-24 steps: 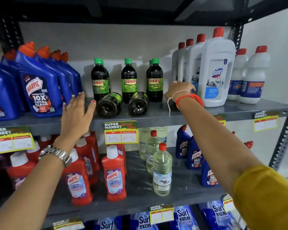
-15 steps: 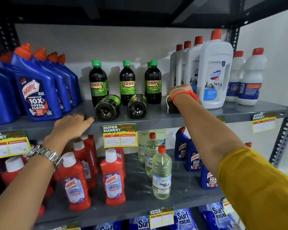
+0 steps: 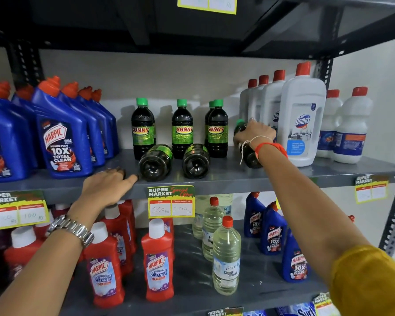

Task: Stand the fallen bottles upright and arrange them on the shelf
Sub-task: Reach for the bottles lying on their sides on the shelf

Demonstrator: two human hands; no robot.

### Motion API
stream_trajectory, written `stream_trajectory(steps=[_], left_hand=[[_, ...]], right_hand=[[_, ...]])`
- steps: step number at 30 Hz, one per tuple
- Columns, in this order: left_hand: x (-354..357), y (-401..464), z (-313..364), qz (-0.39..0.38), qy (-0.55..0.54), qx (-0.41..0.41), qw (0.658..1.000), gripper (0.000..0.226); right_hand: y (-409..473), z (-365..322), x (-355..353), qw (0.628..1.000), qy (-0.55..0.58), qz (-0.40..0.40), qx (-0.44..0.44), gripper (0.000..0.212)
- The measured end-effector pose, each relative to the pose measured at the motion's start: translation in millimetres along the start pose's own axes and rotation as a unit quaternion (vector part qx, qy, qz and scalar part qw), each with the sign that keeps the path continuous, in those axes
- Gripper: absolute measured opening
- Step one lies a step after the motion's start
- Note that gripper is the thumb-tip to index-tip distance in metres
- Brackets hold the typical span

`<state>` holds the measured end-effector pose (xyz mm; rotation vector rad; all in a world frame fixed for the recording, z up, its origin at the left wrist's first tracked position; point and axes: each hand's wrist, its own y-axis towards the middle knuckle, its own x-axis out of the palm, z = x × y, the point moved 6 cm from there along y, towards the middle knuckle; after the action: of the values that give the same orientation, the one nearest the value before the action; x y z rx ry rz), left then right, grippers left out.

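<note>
Several dark Sunny bottles with green caps stand upright [image 3: 143, 127] at the back of the grey middle shelf [image 3: 214, 179]. Two more lie on their sides with their bases toward me, the left fallen bottle [image 3: 155, 161] and the right fallen bottle [image 3: 196, 160]. My right hand [image 3: 254, 134] is closed around another dark Sunny bottle [image 3: 250, 157], tilted with its green cap up-left, beside the white Domex bottles. My left hand [image 3: 110, 185] rests palm down on the shelf's front edge, fingertips just left of the left fallen bottle, holding nothing.
Blue Harpic bottles [image 3: 59, 142] crowd the shelf's left, white Domex bottles [image 3: 302, 119] its right. A price tag [image 3: 171, 201] hangs on the shelf lip. Below stand red Harpic cleaners [image 3: 159, 263], clear liquid bottles [image 3: 226, 258] and more blue bottles. A dark shelf overhangs above.
My left hand dropped from raised and spread to flat on the shelf edge. My right hand, earlier hiding what it held, now shows a tilted Sunny bottle in its grip.
</note>
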<state>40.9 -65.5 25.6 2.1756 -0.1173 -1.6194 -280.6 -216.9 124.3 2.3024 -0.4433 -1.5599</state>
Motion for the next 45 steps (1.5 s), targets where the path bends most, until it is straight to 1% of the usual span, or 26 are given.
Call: stream_trajectory(steps=[2, 5, 8, 10, 12, 16, 18, 19, 21, 22, 24, 26, 28, 30, 32, 34, 35, 37, 38, 39, 40, 41, 43, 45], left_hand=[[5, 1, -1, 0.005, -0.006, 0.001, 1.000, 0.055], [6, 3, -2, 0.018, -0.001, -0.001, 1.000, 0.057], [4, 1, -4, 0.032, -0.024, -0.002, 0.999, 0.065], [2, 0, -3, 0.033, -0.026, -0.002, 0.999, 0.067], [3, -1, -3, 0.025, -0.016, 0.001, 1.000, 0.067], [2, -2, -4, 0.027, -0.023, 0.006, 0.999, 0.068], [5, -2, -3, 0.031, -0.026, -0.002, 0.999, 0.057], [5, -1, -4, 0.037, -0.050, -0.017, 0.998, 0.051], [3, 0, -7, 0.048, -0.111, -0.049, 0.991, 0.048], [3, 0, -7, 0.051, -0.116, -0.050, 0.991, 0.047], [3, -1, -6, 0.050, -0.090, -0.039, 0.994, 0.036], [3, -2, -4, 0.049, -0.073, -0.027, 0.996, 0.026], [4, -2, -6, 0.047, -0.085, -0.033, 0.995, 0.034], [3, -2, -7, 0.049, -0.101, -0.043, 0.993, 0.042], [2, -3, -6, 0.051, -0.102, -0.045, 0.992, 0.045], [0, -5, -3, 0.051, -0.089, -0.036, 0.994, 0.040], [-1, -6, -2, 0.051, -0.080, -0.029, 0.995, 0.036], [-1, -6, -1, 0.050, -0.061, -0.017, 0.997, 0.028], [0, -6, -1, 0.046, -0.048, -0.008, 0.998, 0.026], [0, -6, 0, 0.040, -0.038, -0.001, 0.998, 0.026], [0, -6, 0, 0.039, -0.037, 0.000, 0.999, 0.026], [0, -6, 0, 0.040, -0.037, 0.000, 0.999, 0.025], [0, -7, 2, 0.050, -0.019, 0.013, 0.998, 0.021], [-1, -8, 2, 0.050, -0.015, 0.013, 0.999, 0.023]], right_hand=[[-1, -1, -13, 0.995, 0.093, 0.036, -0.004, 0.065], [-7, -10, -26, 0.967, 0.233, 0.099, -0.039, 0.082], [-21, -15, -27, 0.935, 0.316, 0.154, -0.056, 0.094], [-33, -18, -23, 0.918, 0.344, 0.178, -0.084, 0.096], [-41, -17, -16, 0.914, 0.349, 0.184, -0.099, 0.096], [-50, -13, 2, 0.917, 0.339, 0.175, -0.112, 0.093], [-52, -10, 10, 0.918, 0.338, 0.168, -0.121, 0.093], [-52, -8, 12, 0.915, 0.346, 0.168, -0.121, 0.093], [-54, -5, 13, 0.911, 0.358, 0.166, -0.119, 0.093], [-54, -5, 13, 0.910, 0.358, 0.167, -0.122, 0.093], [-55, -5, 12, 0.908, 0.362, 0.166, -0.129, 0.096], [-55, -4, 14, 0.916, 0.350, 0.159, -0.113, 0.104], [-56, -2, 18, 0.939, 0.298, 0.157, -0.066, 0.117], [-61, -1, 21, 0.956, 0.249, 0.157, -0.021, 0.122], [-64, -1, 25, 0.961, 0.225, 0.163, -0.010, 0.116], [-61, 0, 27, 0.957, 0.233, 0.170, -0.024, 0.107], [-57, 2, 28, 0.952, 0.256, 0.161, -0.036, 0.103], [-45, 8, 36, 0.932, 0.345, 0.097, -0.048, 0.095], [-40, 12, 41, 0.912, 0.405, 0.050, -0.044, 0.089], [-36, 15, 47, 0.882, 0.470, 0.000, -0.036, 0.081], [-34, 17, 51, 0.853, 0.519, -0.045, -0.032, 0.075], [-32, 18, 54, 0.834, 0.546, -0.077, -0.032, 0.073], [-27, 18, 55, 0.823, 0.555, -0.114, -0.042, 0.075], [-24, 18, 55, 0.828, 0.544, -0.128, -0.044, 0.081]])
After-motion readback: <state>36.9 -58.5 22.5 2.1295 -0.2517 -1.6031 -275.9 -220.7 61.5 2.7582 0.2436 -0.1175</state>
